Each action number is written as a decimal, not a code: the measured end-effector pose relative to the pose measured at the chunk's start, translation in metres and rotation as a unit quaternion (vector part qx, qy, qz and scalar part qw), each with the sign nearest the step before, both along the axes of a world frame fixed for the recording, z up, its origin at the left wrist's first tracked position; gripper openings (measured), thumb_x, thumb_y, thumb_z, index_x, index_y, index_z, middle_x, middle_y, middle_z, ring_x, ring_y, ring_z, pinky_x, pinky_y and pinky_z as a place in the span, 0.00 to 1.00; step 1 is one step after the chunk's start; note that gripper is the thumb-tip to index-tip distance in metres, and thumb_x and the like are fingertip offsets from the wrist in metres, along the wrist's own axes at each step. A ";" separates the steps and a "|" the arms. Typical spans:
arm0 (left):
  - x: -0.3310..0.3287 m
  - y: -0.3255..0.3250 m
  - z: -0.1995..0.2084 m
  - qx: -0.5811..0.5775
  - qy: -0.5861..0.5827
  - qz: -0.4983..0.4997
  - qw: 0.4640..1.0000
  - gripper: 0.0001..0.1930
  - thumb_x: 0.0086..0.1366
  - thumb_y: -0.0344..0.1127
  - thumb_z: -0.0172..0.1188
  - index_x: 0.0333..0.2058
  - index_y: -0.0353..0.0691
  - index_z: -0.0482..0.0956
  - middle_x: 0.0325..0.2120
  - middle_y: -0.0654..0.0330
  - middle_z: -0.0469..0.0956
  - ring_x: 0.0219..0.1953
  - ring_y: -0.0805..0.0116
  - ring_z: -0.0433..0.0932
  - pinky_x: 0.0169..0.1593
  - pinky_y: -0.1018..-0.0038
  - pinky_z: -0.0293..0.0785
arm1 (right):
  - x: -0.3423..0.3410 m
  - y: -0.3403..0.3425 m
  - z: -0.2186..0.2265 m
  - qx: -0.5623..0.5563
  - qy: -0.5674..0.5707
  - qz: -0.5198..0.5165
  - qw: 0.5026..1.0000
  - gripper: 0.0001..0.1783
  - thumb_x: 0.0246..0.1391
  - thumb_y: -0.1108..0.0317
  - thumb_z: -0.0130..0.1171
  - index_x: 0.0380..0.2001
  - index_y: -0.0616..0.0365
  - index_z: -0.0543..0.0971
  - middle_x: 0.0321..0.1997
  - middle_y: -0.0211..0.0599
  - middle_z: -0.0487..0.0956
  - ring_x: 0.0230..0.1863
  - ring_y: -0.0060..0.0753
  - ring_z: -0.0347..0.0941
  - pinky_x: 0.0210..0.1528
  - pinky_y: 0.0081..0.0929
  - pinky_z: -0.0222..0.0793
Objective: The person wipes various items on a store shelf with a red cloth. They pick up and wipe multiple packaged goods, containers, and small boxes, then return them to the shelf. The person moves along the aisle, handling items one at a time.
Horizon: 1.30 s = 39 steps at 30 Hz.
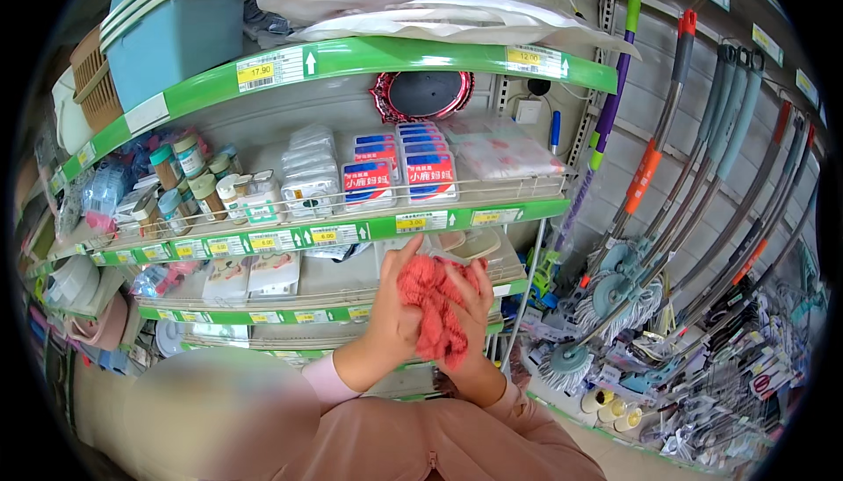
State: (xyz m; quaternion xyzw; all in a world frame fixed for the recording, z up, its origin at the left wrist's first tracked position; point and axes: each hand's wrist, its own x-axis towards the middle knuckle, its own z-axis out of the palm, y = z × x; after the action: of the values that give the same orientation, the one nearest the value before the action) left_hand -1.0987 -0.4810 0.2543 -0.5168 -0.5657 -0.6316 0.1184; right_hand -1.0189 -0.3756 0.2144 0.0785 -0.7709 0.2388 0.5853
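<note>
A crumpled red knitted cloth (432, 301) is bunched up between my two hands, in front of the shelves. From the left, my left hand (391, 319) grips its side, with the index finger pointing up past it. My right hand (475, 310) wraps round the other side, fingers bent over the top. A loose fold of the cloth hangs down between the palms. Just beyond my hands runs the green front edge of a shelf (329, 233).
Red-and-blue packs (430, 175), small jars (189, 158) and clear-wrapped packets (310, 169) stand on the middle shelf. Blue bins (176, 38) are stacked above. At right, several mops (615, 292) lean against the wall. A blurred patch covers the lower left.
</note>
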 end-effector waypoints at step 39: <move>-0.199 0.006 0.154 -0.407 0.119 0.165 0.891 0.22 0.60 0.42 0.63 0.48 0.32 0.75 0.41 0.49 0.80 0.40 0.60 0.79 0.44 0.69 0.74 | 0.044 0.053 -0.063 -0.605 -0.048 0.413 0.678 0.26 0.60 0.63 0.53 0.58 0.63 0.63 0.49 0.48 0.76 0.47 0.42 0.75 0.47 0.37 0.74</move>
State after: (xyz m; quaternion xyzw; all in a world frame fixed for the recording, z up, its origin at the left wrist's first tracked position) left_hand -1.2976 -0.4745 0.4087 -0.4900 -0.8320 -0.2516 0.0667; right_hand -0.9751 -0.3227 0.1514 0.0058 -0.3743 0.8744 0.3087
